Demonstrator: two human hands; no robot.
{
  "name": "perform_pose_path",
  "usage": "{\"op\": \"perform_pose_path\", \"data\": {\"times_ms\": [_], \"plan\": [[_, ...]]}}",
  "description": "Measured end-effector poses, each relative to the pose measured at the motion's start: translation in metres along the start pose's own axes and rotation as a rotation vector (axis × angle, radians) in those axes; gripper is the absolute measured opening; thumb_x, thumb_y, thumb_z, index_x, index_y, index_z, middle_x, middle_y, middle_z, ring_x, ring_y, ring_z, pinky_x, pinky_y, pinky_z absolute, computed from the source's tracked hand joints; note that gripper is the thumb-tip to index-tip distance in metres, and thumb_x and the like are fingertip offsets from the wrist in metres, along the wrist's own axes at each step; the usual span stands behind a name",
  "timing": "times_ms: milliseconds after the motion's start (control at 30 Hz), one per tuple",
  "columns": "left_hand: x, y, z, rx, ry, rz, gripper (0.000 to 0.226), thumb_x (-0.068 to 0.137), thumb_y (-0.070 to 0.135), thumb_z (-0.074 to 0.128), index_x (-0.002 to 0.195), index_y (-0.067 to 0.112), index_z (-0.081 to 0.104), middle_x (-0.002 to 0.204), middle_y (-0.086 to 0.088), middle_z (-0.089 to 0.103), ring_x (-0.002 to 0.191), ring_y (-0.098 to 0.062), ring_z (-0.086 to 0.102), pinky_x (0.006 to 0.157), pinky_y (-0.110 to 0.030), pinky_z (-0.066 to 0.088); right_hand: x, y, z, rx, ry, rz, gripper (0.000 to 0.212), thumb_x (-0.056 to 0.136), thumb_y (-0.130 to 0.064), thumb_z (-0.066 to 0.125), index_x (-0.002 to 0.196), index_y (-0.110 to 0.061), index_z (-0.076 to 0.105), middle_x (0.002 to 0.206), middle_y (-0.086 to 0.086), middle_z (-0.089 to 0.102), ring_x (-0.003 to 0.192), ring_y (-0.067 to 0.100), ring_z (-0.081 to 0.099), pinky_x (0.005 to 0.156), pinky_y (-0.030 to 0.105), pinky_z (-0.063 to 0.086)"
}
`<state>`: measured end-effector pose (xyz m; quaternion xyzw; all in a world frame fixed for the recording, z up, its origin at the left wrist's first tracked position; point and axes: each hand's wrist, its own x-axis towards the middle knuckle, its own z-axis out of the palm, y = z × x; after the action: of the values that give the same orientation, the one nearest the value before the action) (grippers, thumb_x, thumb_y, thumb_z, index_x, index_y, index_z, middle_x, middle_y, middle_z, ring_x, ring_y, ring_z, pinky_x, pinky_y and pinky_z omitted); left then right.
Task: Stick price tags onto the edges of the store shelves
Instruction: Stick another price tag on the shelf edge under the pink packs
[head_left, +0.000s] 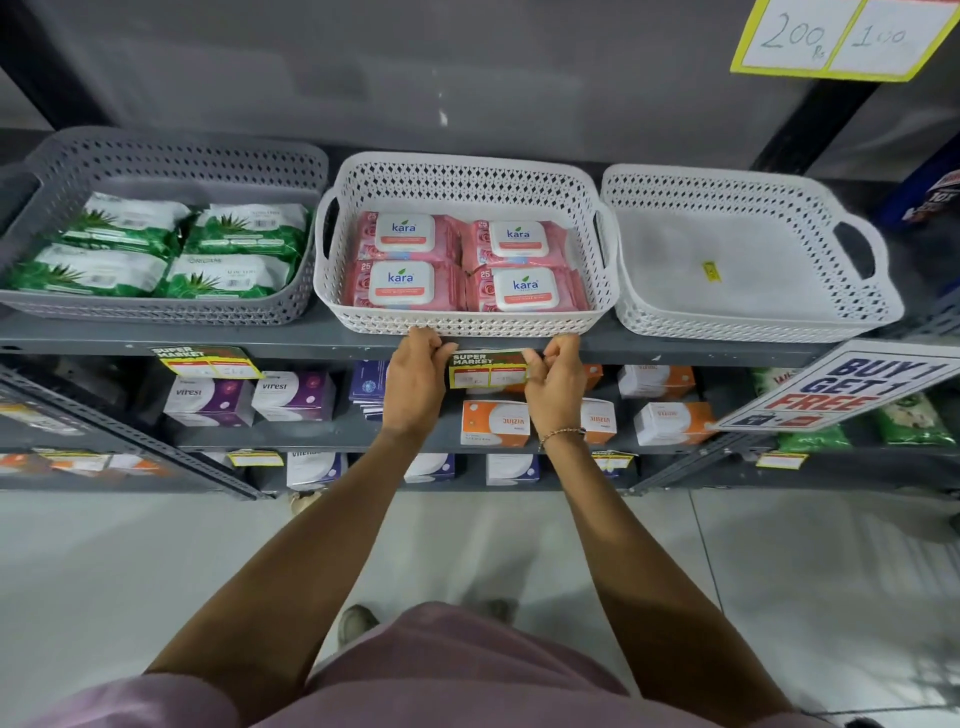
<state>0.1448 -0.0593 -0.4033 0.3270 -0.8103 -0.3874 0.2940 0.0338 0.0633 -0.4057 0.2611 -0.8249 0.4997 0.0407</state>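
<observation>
Hands (415, 379) cover price tag (487, 369) ends.

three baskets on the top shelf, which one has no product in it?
The white basket at the right end. It holds only a small yellow sticker; the grey basket holds green packs and the middle white basket pink ones.

A small rectangular paper price tag (487, 369), yellow-edged with a green "SUPER MARKET" header and red boxes, sits level against the grey metal shelf edge (311, 347), centre frame.

Pink top (452, 675), bare forearms (beaded bracelet (561, 434), right wrist).
</observation>
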Motion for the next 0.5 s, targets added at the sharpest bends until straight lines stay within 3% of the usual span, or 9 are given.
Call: {"op": "perform_pose_path", "data": {"times_ms": [133, 267, 433, 500], "plan": [[-0.006, 0.000, 0.002, 0.097, -0.025, 0.060, 0.035, 0.085, 0.035, 0.065, 0.092, 0.006, 0.048, 0.082, -0.010, 0.050, 0.074, -0.023, 0.041, 0.068, -0.041, 0.041, -0.007, -0.004, 0.008, 0.003, -0.074, 0.026, 0.038, 0.078, -0.024, 0.073, 0.084, -0.007, 0.040, 0.079, 0.006, 0.042, 0.069, 0.018, 0.039, 0.056, 0.016, 0.028], [-0.008, 0.006, 0.010, 0.161, 0.026, 0.019, 0.038, 0.082, 0.036, 0.070, 0.092, 0.007, 0.048, 0.085, -0.009, 0.053, 0.076, -0.019, 0.038, 0.072, -0.037, 0.037, -0.007, -0.010, 0.016, -0.058, -0.008, 0.074, 0.050, 0.070, -0.033, 0.080, 0.085, -0.003, 0.042, 0.083, 0.005, 0.042, 0.075, 0.021, 0.043, 0.064, 0.024, 0.034], [-0.003, 0.005, 0.009, 0.147, 0.029, 0.001, 0.026, 0.089, 0.028, 0.062, 0.087, 0.007, 0.047, 0.077, -0.005, 0.046, 0.073, -0.023, 0.039, 0.069, -0.043, 0.039, -0.004, -0.006, 0.010, -0.028, -0.002, 0.079, 0.044, 0.077, -0.023, 0.074, 0.080, -0.013, 0.032, 0.073, 0.007, 0.043, 0.066, 0.021, 0.043, 0.057, 0.026, 0.032], [-0.003, 0.006, 0.006, 0.155, 0.012, 0.020, 0.020, 0.090, 0.021, 0.059, 0.086, 0.006, 0.046, 0.078, -0.006, 0.045, 0.072, -0.024, 0.040, 0.067, -0.046, 0.040, -0.002, -0.003, 0.006, -0.009, 0.013, 0.051, 0.038, 0.082, -0.016, 0.070, 0.078, -0.013, 0.032, 0.066, 0.007, 0.040, 0.060, 0.021, 0.040, 0.054, 0.016, 0.031]]}}
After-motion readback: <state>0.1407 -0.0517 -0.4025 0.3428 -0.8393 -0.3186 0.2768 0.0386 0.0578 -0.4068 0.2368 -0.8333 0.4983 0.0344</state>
